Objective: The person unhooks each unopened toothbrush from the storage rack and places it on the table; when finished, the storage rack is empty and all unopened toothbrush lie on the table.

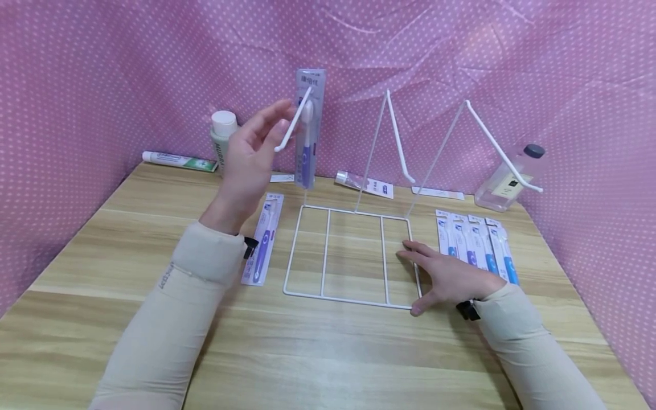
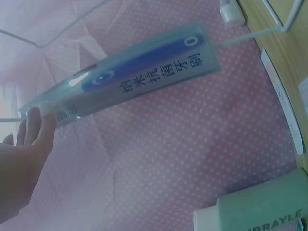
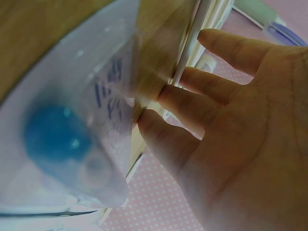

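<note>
A white wire rack with three upright hooked arms stands on the table. A packaged purple toothbrush hangs upright at the rack's left hook. My left hand is beside that pack, and in the left wrist view its extended fingertips touch the pack's upper end. My right hand rests at the right side of the rack's base with fingers spread and touching the wire. Another packaged purple toothbrush lies left of the base. Several packaged toothbrushes lie in a row beyond my right hand.
Along the back lie a toothpaste tube and a smaller tube. A white-capped bottle stands behind my left hand. A clear bottle with a black cap is at the back right. Pink dotted cloth surrounds the table.
</note>
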{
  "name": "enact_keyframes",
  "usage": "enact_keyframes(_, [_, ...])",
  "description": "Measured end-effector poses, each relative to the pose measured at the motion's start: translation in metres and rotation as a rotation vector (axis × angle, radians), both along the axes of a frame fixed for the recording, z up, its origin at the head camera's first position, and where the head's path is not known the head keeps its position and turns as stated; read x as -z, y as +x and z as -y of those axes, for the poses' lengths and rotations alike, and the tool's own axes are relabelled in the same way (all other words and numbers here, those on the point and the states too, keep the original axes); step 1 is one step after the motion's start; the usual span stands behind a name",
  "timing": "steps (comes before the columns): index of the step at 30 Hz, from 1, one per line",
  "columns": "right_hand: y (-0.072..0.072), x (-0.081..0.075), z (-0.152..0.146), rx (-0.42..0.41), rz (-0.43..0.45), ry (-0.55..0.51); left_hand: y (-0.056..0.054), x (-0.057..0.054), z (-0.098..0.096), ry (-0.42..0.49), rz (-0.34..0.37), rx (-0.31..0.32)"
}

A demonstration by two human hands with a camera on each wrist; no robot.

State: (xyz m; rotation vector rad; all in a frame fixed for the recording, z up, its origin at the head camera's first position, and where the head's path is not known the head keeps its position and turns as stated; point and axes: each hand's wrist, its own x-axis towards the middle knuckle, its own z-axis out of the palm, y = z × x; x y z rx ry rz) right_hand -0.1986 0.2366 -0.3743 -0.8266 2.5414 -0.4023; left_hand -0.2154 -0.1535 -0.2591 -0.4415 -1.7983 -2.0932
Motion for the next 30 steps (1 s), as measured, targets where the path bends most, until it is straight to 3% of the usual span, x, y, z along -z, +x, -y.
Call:
enact_keyframes(7, [0.000, -0.001, 0.001, -0.003, -0.002, 0.002, 0.003, 0.000, -0.004, 0.007, 0.028, 0.068])
enact_keyframes(15, [0.000, -0.001, 0.000, -0.005, -0.002, 0.001, -0.006, 0.006, -0.006, -0.051, 0.050, 0.013])
enact_keyframes(23, [0.000, -0.001, 0.001, -0.004, 0.000, -0.002, -0.008, 0.011, -0.006, -0.107, 0.119, 0.077])
enact_keyframes(30, [0.000, -0.001, 0.000, -0.004, 0.004, -0.004, -0.012, 0.014, -0.006, -0.087, 0.133, 0.064])
